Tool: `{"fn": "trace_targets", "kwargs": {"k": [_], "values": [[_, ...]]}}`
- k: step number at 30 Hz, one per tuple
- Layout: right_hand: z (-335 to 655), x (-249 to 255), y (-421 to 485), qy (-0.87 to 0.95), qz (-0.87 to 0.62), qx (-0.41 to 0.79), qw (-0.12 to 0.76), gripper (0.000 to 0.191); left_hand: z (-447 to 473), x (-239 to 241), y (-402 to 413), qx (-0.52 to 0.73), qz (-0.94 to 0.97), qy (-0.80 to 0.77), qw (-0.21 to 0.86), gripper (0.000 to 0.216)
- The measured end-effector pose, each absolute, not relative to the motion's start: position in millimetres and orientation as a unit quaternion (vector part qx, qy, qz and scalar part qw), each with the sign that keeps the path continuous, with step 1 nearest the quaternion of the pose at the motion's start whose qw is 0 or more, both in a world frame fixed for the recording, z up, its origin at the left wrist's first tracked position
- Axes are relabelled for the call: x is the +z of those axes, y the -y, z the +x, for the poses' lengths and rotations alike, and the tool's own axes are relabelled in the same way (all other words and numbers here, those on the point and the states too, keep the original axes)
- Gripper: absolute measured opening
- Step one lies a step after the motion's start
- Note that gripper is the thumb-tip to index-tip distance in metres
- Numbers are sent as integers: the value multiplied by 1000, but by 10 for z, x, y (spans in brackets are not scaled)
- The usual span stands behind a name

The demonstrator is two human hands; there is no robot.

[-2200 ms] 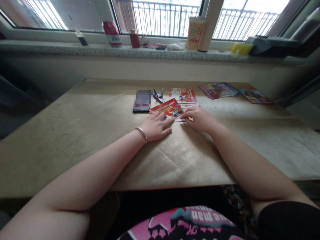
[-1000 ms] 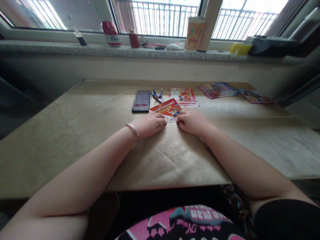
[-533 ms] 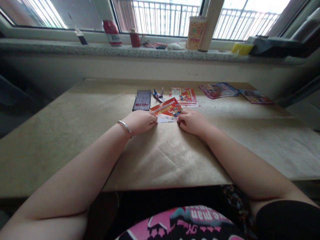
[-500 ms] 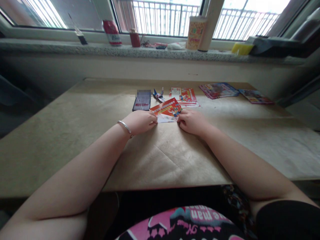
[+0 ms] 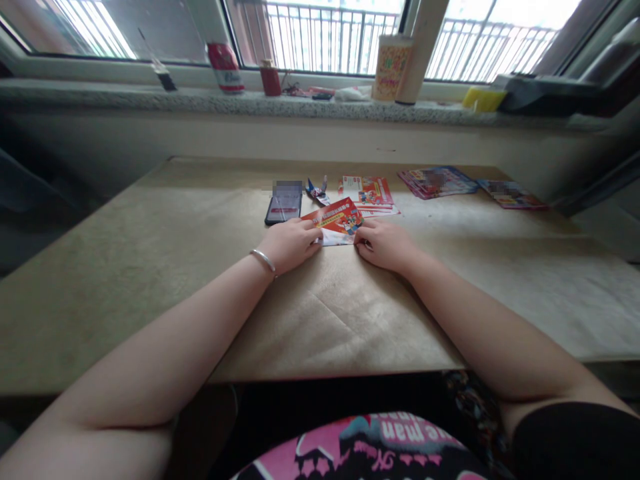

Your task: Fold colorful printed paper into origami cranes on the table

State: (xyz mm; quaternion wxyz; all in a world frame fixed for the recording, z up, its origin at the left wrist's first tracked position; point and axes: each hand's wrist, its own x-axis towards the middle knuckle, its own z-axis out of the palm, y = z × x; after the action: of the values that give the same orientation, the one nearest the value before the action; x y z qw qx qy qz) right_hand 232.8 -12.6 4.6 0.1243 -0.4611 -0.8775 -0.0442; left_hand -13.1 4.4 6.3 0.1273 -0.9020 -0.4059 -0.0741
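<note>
A red printed sheet of paper point(image 5: 336, 217), folded so that a white strip shows along its near edge, lies on the table between my hands. My left hand point(image 5: 295, 245) has its fingers closed on the sheet's left side. At the right near corner, my right hand point(image 5: 383, 243) pinches the paper, fingers curled. Just beyond my left hand lies a dark phone point(image 5: 285, 203) with its screen up. A small folded paper figure point(image 5: 317, 191), blue and white, rests behind the sheet. Red and white leaflets point(image 5: 370, 190) are stacked to its right.
More colourful leaflets point(image 5: 437, 181) lie at the far right of the table point(image 5: 150, 287), with another pile point(image 5: 513, 193) beside them. On the windowsill stand a red and white can point(image 5: 225, 69), a red bottle point(image 5: 271, 79) and a patterned cup point(image 5: 393, 69).
My left hand has slid a little to the right along the paper's near edge, covering more of its left end. My right hand has stayed nearly still.
</note>
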Motion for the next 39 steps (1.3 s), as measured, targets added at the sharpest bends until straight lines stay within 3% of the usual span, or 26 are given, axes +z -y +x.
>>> {"fn": "trace_targets", "kwargs": {"k": [15,27,39], "values": [[2265,-17,131,877,-443,-41,184,14,-7,67,35,-106,-913,346,189,22],[2265,-61,84,883,-435,-24,173,23,-43,-58,-111,-135,-918,363,78,33],[2249,-34,107,878,-442,-41,176,19,-45,-7,-83,-119,-918,340,168,30]]}}
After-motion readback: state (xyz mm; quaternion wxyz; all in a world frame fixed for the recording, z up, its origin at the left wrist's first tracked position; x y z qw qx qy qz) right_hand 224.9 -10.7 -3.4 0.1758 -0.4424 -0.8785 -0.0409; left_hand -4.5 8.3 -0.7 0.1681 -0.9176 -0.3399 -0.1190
